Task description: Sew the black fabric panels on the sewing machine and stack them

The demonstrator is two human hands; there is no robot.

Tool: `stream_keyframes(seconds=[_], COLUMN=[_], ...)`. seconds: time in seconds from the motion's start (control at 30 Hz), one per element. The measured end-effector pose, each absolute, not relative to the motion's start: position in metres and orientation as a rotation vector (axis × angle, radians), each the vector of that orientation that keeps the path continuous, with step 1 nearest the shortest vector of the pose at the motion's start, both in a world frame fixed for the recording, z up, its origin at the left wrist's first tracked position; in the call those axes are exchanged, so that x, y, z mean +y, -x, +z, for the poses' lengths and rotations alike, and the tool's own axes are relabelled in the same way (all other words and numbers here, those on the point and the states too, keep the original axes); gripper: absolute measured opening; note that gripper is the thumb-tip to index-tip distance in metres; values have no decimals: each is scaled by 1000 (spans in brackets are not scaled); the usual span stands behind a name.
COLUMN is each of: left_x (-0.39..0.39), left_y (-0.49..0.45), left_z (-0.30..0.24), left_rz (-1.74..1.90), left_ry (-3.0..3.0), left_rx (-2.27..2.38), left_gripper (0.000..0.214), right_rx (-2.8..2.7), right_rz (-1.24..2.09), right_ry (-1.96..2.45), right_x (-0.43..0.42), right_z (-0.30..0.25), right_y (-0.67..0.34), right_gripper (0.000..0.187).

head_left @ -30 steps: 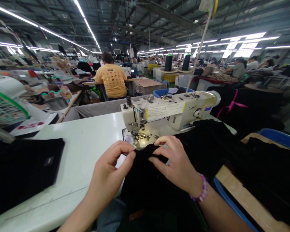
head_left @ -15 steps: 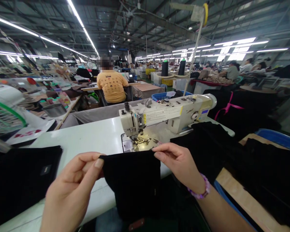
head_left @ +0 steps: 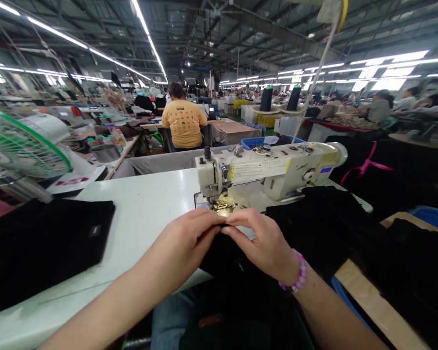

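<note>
the left hand (head_left: 184, 243) and right hand (head_left: 264, 243) slant inward, fingertips nearly meeting, thumbs and forefingers pinching the upper edge of a black cloth (head_left: 222, 255) that hangs below both hands, in front of the sewing machine (head_left: 250, 170) on the tabletop (head_left: 149, 204).

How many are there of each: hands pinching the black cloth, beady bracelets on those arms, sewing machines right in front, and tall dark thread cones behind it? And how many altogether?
Hands, left hand and right hand: 2
Bracelet: 1
Sewing machine: 1
Thread cones: 2
Total: 6
</note>
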State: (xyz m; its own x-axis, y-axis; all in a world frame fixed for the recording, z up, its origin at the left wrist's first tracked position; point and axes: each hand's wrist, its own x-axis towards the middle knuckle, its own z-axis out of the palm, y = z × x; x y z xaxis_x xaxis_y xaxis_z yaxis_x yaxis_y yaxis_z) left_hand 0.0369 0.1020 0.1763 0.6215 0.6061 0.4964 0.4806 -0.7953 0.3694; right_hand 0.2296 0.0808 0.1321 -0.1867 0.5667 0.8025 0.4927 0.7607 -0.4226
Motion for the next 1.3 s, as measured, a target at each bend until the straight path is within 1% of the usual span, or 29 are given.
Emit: stream_keyframes(seconds=[0.13,0.23,0.3,0.37,0.43,0.5,0.53,0.6,0.63,0.7,0.73,0.77,0.83,0.93,1.17,1.3], left_x=[107,105,109,121,142,168,180,201,209,219,223,226,230,240,261,263], left_y=[-42,-38,-35,-33,-33,-33,-34,-35,-36,-36,-36,-36,-35,-34,-38,-39], left_z=[177,186,192,190,174,146,129,96,81,58,49,43,35,30,35,38], left_rz=[942,933,924,846,679,515,487,480,488,518,536,555,588,613,593,587], left_ry=[-2645,-2658,-2656,-2661,-2652,-2602,-2580,-2544,-2529,-2498,-2480,-2462,-2423,-2378,-2319,-2305], left_rx=[911,943,1037,1164,1262,1326,1341,1384,1401,1431,1441,1450,1464,1473,1509,1534], left_gripper=[20,20,20,20,21,21,21,21,21,21,20,19,16,14,14,18], right_rx=[-1680,-1566,-1530,-1443,-1348,-1393,-1485,-1732,-1839,-1971,-2004,-2028,-2070,-2099,-2045,-2036], right_rz=[360,764,1064,1317,1457,1392,1265,895,692,346,224,148,97,139,145,152], right_ry=[914,977,994,1029,1074,1173,1266,1494,1598,1699,1686,1643,1537,1487,1571,1592], right_x=[83,79,73,68,66,70,74,84,88,95,98,100,103,109,120,123], right_z=[129,119,108,94,79,63,56,43,37,28,24,20,15,10,14,17], right_y=[-230,-226,-220,-213,-206,-199,-196,-192,-190,-189,-189,-190,-193,-195,-187,-183], right_gripper=[12,19,19,28,35,33,28,17,16,38,47,52,48,38,36,35])
